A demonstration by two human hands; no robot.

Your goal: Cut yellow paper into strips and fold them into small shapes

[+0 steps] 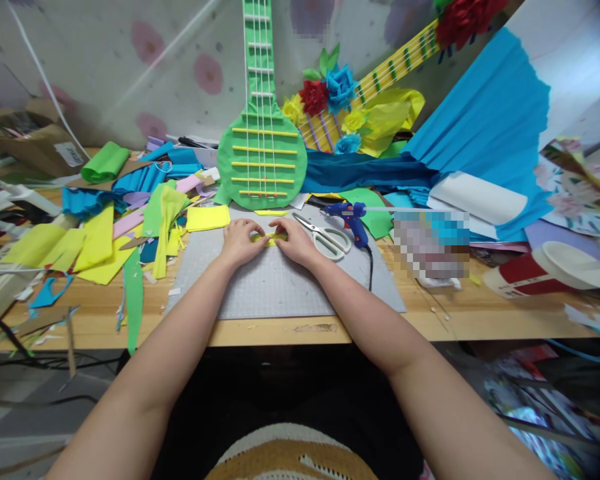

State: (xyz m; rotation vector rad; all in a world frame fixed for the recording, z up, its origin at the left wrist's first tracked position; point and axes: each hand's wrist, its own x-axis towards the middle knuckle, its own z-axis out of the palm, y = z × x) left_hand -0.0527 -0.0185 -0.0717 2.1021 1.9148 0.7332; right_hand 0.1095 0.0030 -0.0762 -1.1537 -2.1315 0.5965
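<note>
My left hand [240,241] and my right hand [296,241] rest side by side on a grey cutting mat [275,283]. Both pinch a small yellow paper strip [270,238] between their fingertips and press it onto the mat. White-handled scissors [325,237] lie just right of my right hand. A blue glue gun [350,219] lies beyond them, its black cord running down over the mat. A yellow paper square [207,218] sits at the mat's far left corner.
A green paper guitar [261,150] leans against the wall behind the mat, a yellow one with paper flowers [330,93] beside it. Coloured paper scraps [105,233] cover the left of the wooden table [470,313]. Blue crepe paper [485,127] and a red cup [545,273] are on the right.
</note>
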